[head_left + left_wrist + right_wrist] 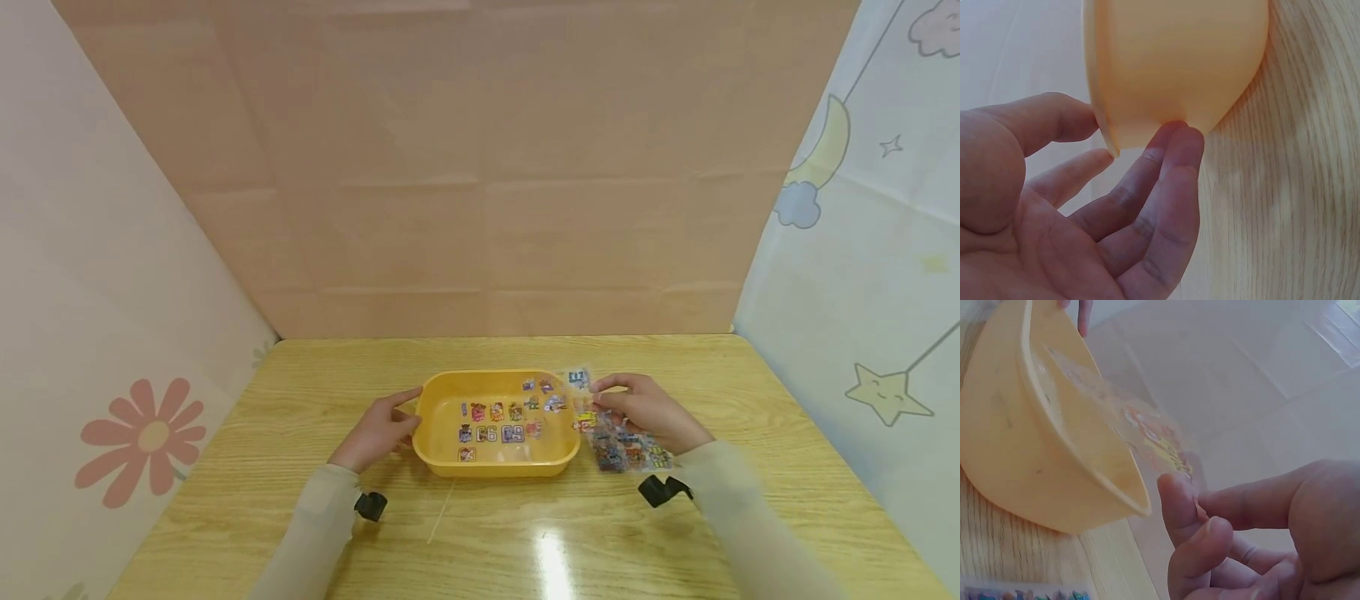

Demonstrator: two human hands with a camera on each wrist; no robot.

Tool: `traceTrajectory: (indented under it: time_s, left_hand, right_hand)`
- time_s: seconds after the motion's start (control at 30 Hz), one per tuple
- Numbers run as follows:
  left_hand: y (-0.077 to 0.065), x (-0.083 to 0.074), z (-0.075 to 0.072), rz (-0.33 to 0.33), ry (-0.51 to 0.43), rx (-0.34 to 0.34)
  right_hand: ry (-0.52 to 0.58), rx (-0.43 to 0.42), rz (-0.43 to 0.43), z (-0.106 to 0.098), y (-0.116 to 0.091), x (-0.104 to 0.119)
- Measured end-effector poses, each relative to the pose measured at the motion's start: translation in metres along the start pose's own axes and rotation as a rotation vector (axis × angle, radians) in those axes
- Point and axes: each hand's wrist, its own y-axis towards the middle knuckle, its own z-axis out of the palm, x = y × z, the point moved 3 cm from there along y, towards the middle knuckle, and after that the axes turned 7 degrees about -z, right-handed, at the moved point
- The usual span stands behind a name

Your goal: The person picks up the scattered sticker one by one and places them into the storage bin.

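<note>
A yellow plastic basin [495,471] stands on the table. My left hand [378,432] grips its left end: in the left wrist view, thumb and index finger [1075,175] are at the rim and the other fingers bend against the outer wall. Above the basin's right end, my right hand [648,411] pinches a clear sticker sheet [1154,434] between thumb and index finger. The sheet reaches in over the rim. Colourful cartoon stickers [487,433] show within the basin; whether all belong to the held sheet I cannot tell.
More clear sticker sheets [630,454] lie on the wooden table [480,533] under my right hand, right of the basin. A pale thin strip [441,512] lies in front of the basin. A pinkish-brown backdrop [480,208] and patterned side panels stand around the table.
</note>
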Motion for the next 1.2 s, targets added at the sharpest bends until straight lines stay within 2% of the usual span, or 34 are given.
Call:
traceTrajectory:
  time_s: [0.33, 0.57, 0.97, 1.2]
  left_hand:
    - [-0.001, -0.001, 0.000, 0.002, -0.009, 0.007]
    - [0.001, 0.000, -0.001, 0.006, -0.016, 0.005]
    - [0.002, 0.003, -0.001, 0.012, -0.031, 0.011]
    - [0.001, 0.003, 0.000, 0.024, -0.031, 0.007]
  right_hand:
    - [-0.003, 0.015, 0.006, 0.017, 0.011, 0.004]
    - [-0.048, 0.013, -0.003, 0.030, 0.013, 0.011]
    - [-0.011, 0.039, 0.025, 0.054, 0.024, 0.021]
    - [-0.029, 0.037, 0.037, 0.063, 0.028, 0.023]
